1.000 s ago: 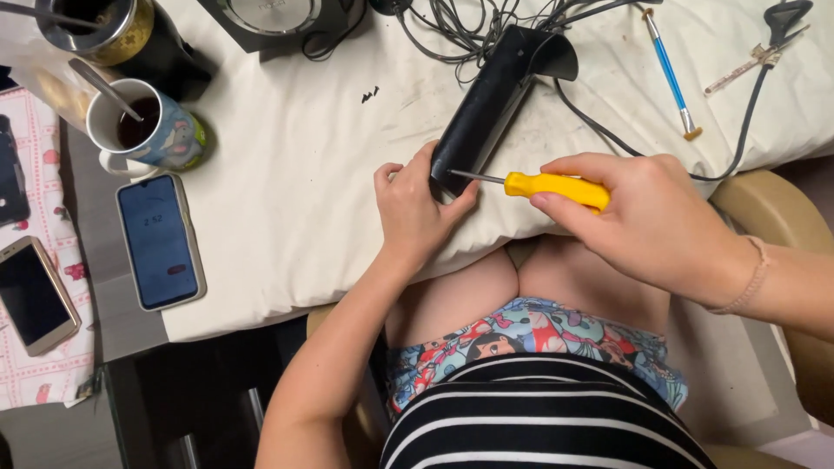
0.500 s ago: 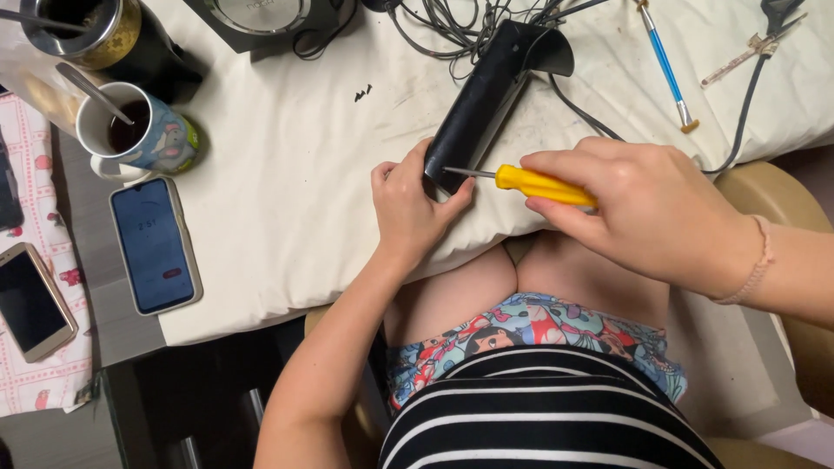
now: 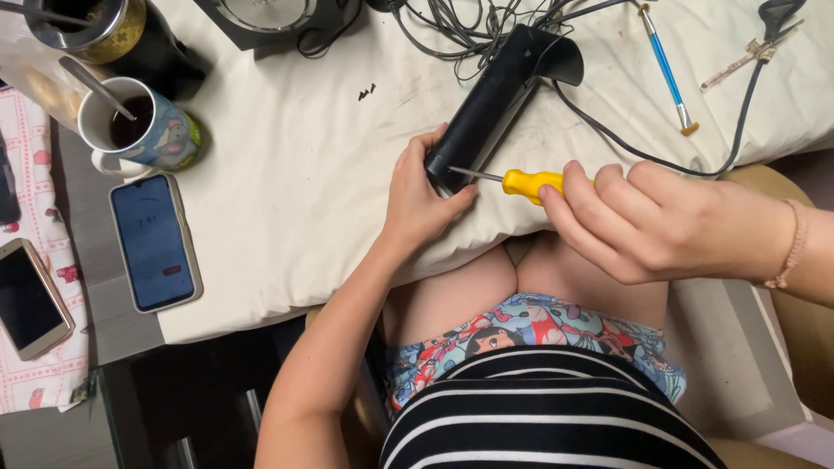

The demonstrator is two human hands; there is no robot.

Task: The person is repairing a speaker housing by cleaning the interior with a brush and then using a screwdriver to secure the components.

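Observation:
A long black corded appliance (image 3: 492,102) lies slanted on a white cloth (image 3: 295,191) that covers the table. My left hand (image 3: 419,198) grips its near end. My right hand (image 3: 651,221) holds a screwdriver with a yellow handle (image 3: 526,182), and the thin metal shaft points left into the appliance's near end. The appliance's far end flares wide, and a black cable runs off from it to the right.
A mug of dark drink with a spoon (image 3: 139,130) stands at the left, beside a phone with a lit screen (image 3: 155,239) and a second phone (image 3: 30,295). A tangle of cables (image 3: 460,17), a blue tool (image 3: 665,65) and a dark container (image 3: 100,30) lie farther back.
The screwdriver has shifted slightly, its tip staying at the appliance's near end. My left hand keeps its grip on the black body.

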